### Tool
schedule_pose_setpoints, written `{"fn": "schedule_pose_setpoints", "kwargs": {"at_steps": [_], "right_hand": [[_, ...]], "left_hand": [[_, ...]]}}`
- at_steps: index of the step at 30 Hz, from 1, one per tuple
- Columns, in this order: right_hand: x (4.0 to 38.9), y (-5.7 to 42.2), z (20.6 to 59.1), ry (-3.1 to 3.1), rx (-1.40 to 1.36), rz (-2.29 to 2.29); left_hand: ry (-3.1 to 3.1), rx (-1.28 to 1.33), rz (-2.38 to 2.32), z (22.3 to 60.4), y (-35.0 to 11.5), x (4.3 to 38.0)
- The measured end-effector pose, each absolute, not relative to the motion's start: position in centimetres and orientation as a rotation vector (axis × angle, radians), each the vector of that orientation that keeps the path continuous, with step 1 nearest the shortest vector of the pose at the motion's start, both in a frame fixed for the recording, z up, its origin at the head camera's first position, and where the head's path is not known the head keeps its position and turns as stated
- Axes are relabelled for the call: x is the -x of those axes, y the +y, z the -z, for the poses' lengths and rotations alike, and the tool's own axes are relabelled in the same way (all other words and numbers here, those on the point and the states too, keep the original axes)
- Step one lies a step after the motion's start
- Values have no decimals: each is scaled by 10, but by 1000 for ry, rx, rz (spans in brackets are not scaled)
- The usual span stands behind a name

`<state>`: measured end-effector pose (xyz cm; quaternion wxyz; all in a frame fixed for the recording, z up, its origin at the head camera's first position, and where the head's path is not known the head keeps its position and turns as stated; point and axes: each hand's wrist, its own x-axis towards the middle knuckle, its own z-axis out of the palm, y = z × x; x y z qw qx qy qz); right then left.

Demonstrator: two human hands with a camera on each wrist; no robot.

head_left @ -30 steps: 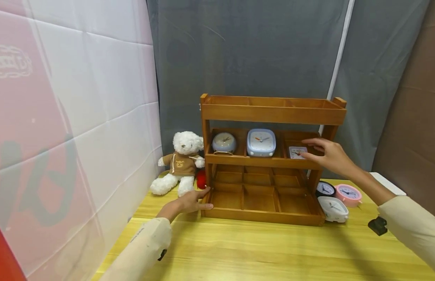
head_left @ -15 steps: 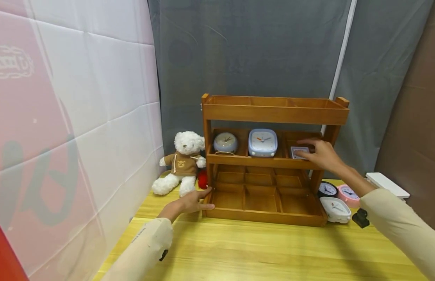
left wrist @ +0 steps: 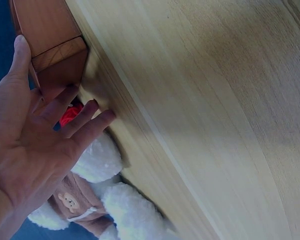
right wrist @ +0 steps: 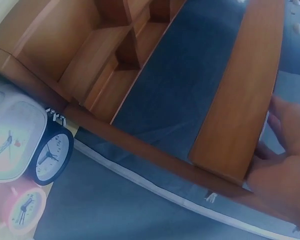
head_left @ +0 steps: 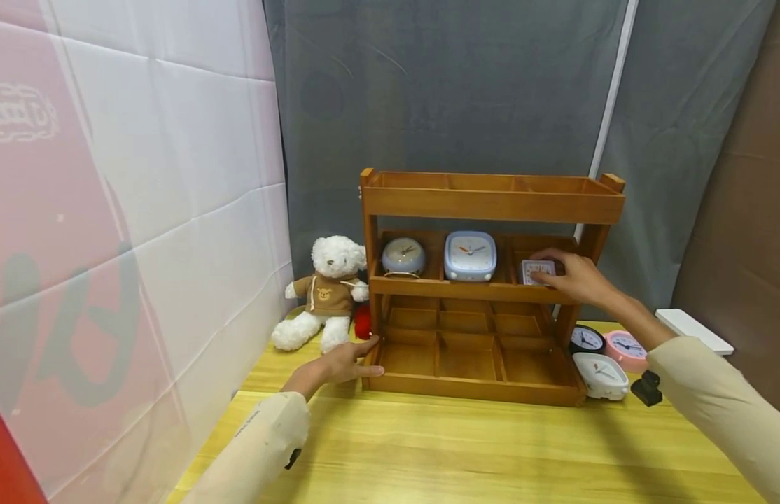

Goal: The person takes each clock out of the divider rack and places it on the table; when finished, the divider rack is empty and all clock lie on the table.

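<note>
A three-tier wooden shelf (head_left: 475,387) with divided compartments stands on the table. My right hand (head_left: 577,276) reaches into the right compartment of the middle tier and pinches a small pale-purple square alarm clock (head_left: 528,267) between thumb and fingers. In the right wrist view the shelf board hides that clock from my right hand (right wrist: 285,160). My left hand (head_left: 339,362) touches the shelf's lower left corner, thumb on the front edge. The left wrist view shows the fingers of this left hand (left wrist: 35,145) extended along the side. A blue square alarm clock (head_left: 470,256) and a round blue-grey clock (head_left: 403,257) occupy the other middle-tier compartments.
A white teddy bear (head_left: 330,294) in a brown hoodie sits left of the shelf, near a red object (head_left: 362,322). At right lie a white clock (head_left: 600,376), a black clock (head_left: 586,339) and a pink clock (head_left: 626,350), with a white box (head_left: 694,331) behind.
My right hand has moved left and closed its fingers on the small clock, whose face now stands up more. My left hand has stayed at the shelf corner.
</note>
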<state>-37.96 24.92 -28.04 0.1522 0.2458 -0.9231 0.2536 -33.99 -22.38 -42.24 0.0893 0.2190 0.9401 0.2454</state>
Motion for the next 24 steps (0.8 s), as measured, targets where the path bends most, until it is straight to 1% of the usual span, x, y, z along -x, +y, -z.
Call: {"fn": "schedule_pose_setpoints", "kwargs": {"at_steps": [10,24], "right_hand": [[374,254,278,-2484,-719,-758],[356,254,257,-2370,-773,-751]], "left_hand": [[2782,-649,-745,421,-222,337],[2779,-658,-764,421,-223,338]]}}
